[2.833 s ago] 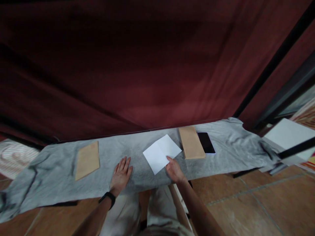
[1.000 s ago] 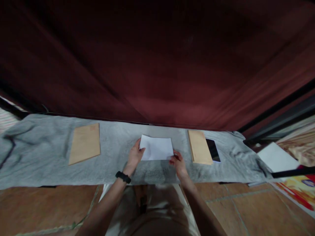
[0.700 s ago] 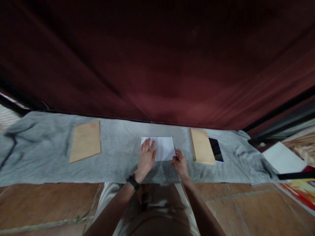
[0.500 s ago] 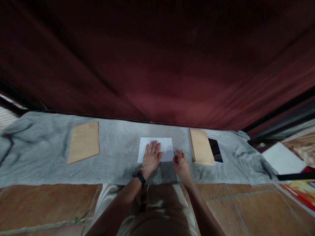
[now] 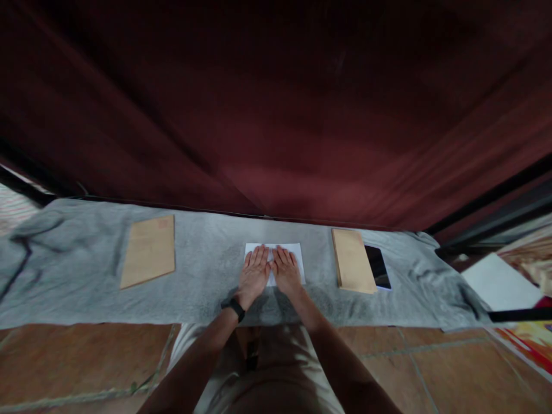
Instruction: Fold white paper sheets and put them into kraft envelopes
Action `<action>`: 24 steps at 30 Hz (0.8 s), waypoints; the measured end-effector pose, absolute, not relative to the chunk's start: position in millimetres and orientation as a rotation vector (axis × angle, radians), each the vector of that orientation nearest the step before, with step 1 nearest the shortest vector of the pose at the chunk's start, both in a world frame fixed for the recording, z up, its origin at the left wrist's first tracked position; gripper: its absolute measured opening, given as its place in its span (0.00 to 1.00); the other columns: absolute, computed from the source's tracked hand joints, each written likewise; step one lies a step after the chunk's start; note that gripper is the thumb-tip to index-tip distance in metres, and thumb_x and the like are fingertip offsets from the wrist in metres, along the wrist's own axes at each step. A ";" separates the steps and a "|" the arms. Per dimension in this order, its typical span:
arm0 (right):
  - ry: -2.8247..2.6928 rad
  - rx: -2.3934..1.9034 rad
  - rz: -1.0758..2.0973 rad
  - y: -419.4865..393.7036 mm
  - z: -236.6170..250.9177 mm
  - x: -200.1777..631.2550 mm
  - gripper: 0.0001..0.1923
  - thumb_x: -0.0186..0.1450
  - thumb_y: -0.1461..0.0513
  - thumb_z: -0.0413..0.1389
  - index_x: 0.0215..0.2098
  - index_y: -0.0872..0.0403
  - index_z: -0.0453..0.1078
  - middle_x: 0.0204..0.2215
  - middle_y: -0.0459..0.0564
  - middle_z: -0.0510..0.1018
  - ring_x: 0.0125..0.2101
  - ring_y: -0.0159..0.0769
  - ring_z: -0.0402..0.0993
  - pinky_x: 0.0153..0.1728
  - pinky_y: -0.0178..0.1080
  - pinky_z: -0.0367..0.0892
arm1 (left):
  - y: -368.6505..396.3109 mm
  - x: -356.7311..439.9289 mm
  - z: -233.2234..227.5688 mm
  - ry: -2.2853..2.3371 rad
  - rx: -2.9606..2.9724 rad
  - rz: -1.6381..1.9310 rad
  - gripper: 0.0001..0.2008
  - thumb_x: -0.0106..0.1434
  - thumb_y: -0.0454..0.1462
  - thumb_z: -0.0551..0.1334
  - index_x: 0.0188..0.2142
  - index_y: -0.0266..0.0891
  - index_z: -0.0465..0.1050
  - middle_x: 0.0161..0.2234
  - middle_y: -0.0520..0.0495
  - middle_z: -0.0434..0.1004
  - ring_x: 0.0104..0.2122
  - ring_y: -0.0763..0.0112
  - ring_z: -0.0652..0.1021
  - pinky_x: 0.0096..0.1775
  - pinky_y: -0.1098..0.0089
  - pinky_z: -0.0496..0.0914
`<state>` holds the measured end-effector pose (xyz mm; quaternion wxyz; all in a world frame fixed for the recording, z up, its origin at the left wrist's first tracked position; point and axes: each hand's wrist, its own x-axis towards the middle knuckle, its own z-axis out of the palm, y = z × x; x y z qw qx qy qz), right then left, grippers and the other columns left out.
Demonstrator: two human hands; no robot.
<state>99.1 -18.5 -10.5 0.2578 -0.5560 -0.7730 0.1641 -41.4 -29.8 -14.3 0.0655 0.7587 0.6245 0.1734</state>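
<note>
At frame centre, left hand (image 5: 253,274) and right hand (image 5: 285,271) lie flat, open, on the folded white paper (image 5: 299,260); pressing evenly outward would sharpen its crease.

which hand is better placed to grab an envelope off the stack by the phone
Right, probably. The right hand lies flat on the white paper, on the side toward the envelope stack beside the phone. The left hand would have to cross over it.

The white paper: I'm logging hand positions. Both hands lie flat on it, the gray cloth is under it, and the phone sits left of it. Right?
Not quite. The phone sits to the right of the white paper, beside the brown envelope stack, as the head view shows. Left hand and right hand do lie flat on it, over the gray cloth.
</note>
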 end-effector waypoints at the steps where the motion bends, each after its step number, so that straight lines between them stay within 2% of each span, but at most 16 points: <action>1: -2.096 -1.525 0.418 -18.8 -13.0 99.9 0.25 0.75 0.59 0.48 0.68 0.50 0.64 0.70 0.54 0.61 0.70 0.46 0.53 0.70 0.56 0.45 | -28.4 -44.1 -13.7 1.910 2.281 0.519 0.29 0.73 0.37 0.44 0.70 0.31 0.57 0.71 0.36 0.57 0.72 0.56 0.54 0.70 0.50 0.49; 3: -2.070 -1.558 0.394 -18.5 -16.9 102.9 0.25 0.74 0.58 0.49 0.69 0.48 0.63 0.71 0.53 0.60 0.71 0.47 0.52 0.70 0.56 0.45 | -26.2 -48.3 -13.0 1.956 2.260 0.516 0.29 0.74 0.40 0.45 0.71 0.31 0.56 0.71 0.35 0.56 0.72 0.56 0.54 0.70 0.50 0.48; 11: -1.888 -1.591 0.342 -22.7 -29.8 142.3 0.28 0.74 0.56 0.50 0.70 0.55 0.61 0.71 0.59 0.58 0.70 0.49 0.53 0.70 0.56 0.45 | -23.3 -52.9 -14.2 2.008 2.248 0.535 0.30 0.74 0.44 0.46 0.71 0.30 0.56 0.71 0.34 0.56 0.72 0.54 0.55 0.70 0.52 0.48; 15: -1.938 -1.622 0.181 -31.4 -35.7 156.0 0.28 0.74 0.57 0.48 0.70 0.58 0.60 0.69 0.61 0.62 0.69 0.49 0.57 0.68 0.56 0.49 | -22.5 -38.8 -11.5 2.045 2.258 0.526 0.30 0.74 0.41 0.45 0.69 0.27 0.58 0.70 0.32 0.57 0.71 0.53 0.56 0.70 0.50 0.50; 18: -2.015 -1.686 0.027 -32.5 -35.8 157.1 0.28 0.75 0.59 0.47 0.69 0.62 0.60 0.67 0.65 0.65 0.68 0.50 0.59 0.67 0.56 0.52 | -23.2 -20.8 -10.7 1.975 2.351 0.508 0.28 0.74 0.39 0.45 0.69 0.30 0.60 0.70 0.36 0.58 0.71 0.56 0.58 0.70 0.53 0.53; 21: -2.044 -1.733 -0.047 -24.7 -29.4 150.4 0.25 0.75 0.60 0.45 0.66 0.63 0.64 0.64 0.65 0.70 0.66 0.50 0.62 0.66 0.56 0.54 | -24.8 -10.6 -12.7 1.934 2.407 0.511 0.28 0.74 0.39 0.45 0.69 0.31 0.60 0.70 0.38 0.60 0.71 0.57 0.58 0.70 0.53 0.54; 24: -2.084 -1.697 0.008 -10.4 -19.3 133.6 0.24 0.76 0.61 0.43 0.64 0.62 0.68 0.63 0.63 0.72 0.65 0.46 0.65 0.66 0.52 0.57 | -25.5 -13.9 -14.9 1.879 2.459 0.505 0.27 0.74 0.38 0.46 0.68 0.31 0.61 0.69 0.37 0.62 0.71 0.57 0.59 0.69 0.52 0.54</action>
